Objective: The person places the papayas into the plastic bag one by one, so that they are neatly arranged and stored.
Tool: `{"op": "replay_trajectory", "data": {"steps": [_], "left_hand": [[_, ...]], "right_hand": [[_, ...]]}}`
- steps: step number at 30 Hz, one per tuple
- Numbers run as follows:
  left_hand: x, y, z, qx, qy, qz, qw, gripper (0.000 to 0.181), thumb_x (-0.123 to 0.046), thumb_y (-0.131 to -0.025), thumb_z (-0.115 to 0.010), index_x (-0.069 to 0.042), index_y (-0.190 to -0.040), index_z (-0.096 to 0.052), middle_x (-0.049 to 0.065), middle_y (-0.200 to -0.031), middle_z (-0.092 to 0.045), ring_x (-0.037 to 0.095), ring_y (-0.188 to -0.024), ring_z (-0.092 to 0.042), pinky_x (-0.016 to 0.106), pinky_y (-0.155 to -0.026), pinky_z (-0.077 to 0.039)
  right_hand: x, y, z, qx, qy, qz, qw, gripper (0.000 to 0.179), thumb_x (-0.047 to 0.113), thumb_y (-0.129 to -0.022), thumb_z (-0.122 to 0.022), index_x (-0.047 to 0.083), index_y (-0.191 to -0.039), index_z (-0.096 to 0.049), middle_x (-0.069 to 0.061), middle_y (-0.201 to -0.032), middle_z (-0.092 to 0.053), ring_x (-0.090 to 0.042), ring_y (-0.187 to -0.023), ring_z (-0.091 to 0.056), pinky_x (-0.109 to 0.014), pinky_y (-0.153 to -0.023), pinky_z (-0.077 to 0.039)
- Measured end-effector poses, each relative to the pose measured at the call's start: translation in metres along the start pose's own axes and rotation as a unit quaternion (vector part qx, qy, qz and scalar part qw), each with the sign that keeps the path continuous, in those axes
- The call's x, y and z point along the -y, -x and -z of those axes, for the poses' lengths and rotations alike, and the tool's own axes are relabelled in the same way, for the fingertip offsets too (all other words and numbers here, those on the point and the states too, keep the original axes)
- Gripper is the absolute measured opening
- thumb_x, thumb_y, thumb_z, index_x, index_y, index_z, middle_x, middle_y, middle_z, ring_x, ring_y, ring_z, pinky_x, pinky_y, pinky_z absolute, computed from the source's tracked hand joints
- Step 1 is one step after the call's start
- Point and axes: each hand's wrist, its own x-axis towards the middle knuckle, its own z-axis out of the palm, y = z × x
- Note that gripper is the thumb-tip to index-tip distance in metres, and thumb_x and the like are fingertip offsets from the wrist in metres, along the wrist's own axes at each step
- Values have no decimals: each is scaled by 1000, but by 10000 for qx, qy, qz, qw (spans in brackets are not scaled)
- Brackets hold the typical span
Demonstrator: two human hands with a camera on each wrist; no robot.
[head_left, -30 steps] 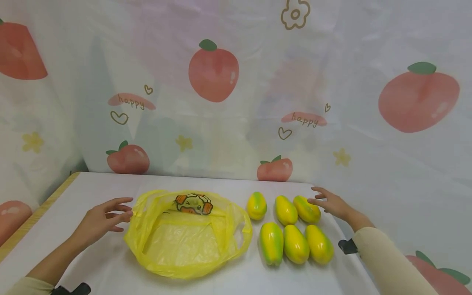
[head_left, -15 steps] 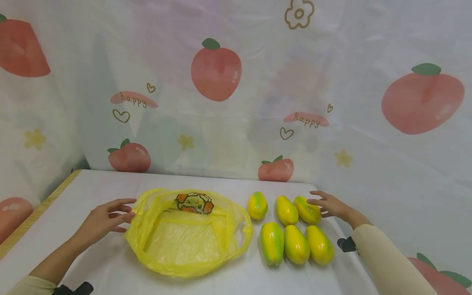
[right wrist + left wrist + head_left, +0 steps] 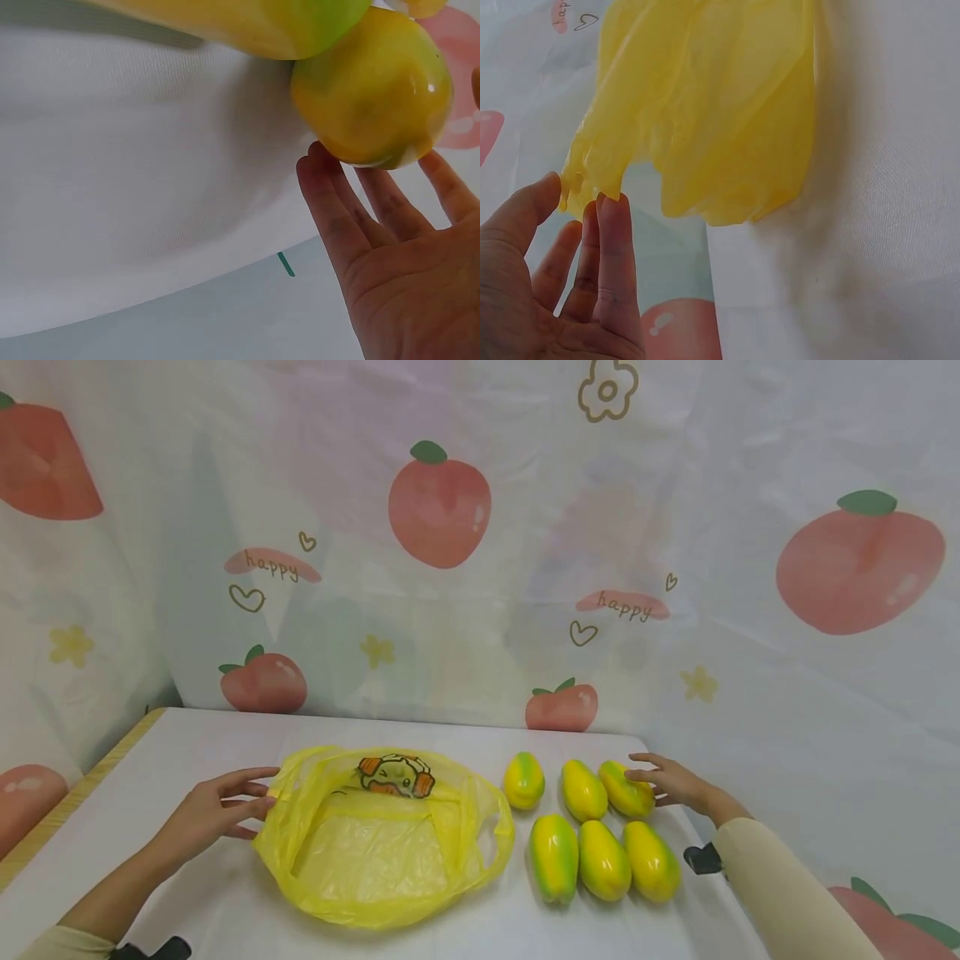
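Observation:
A yellow plastic bag (image 3: 375, 860) with a printed cartoon duck lies spread on the white table, its mouth gaping. My left hand (image 3: 213, 814) is at the bag's left edge, with fingers nearly straight. In the left wrist view, a bag handle (image 3: 592, 169) lies between my thumb and fingertips (image 3: 615, 210), which touch it. To the right of the bag, several glossy yellow-green fruits, like mangoes, sit in two rows. My right hand (image 3: 678, 785) reaches the back-right fruit (image 3: 626, 789). In the right wrist view, its extended fingers lie against that fruit's underside (image 3: 375, 97).
The other fruits, such as the front-left one (image 3: 553, 858), stand close together beside the bag's right handle (image 3: 498, 835). A white cloth covers the table (image 3: 217, 902), with a wooden edge (image 3: 82, 793) at left. A fruit-printed curtain (image 3: 480, 610) hangs behind.
My left hand has moved slightly right, its fingertips now over the bag's edge. My right hand has come down a little beside the back-right fruit. Bag and fruits have stayed put.

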Motion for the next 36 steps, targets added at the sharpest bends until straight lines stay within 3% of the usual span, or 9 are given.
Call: {"op": "replay_trajectory", "data": {"steps": [17,36], "left_hand": [[-2,2,-4,15,353,83,9993,64,-28,-92,-71,1,-143,-46,20,-118,-62,12,-89,-70,35,-71,-62],[1,1,-4,-32,305,163,9994,66,-30,-90,-72,1,-142,-47,22,-119,-61,13,-89,-70,35,-70,-62]], "right_hand": [[-8,0,3,86,-3,49,10000,74,42,-98,-55,-7,-148,-29,-38,-145,-33,-51,-119,-51,-54,-96,-52],[-6,4,2,103,122,148,9998,75,42,-97,-56,-11,-144,-32,-38,-140,-38,-48,-115,-54,-54,-95,-52]]}}
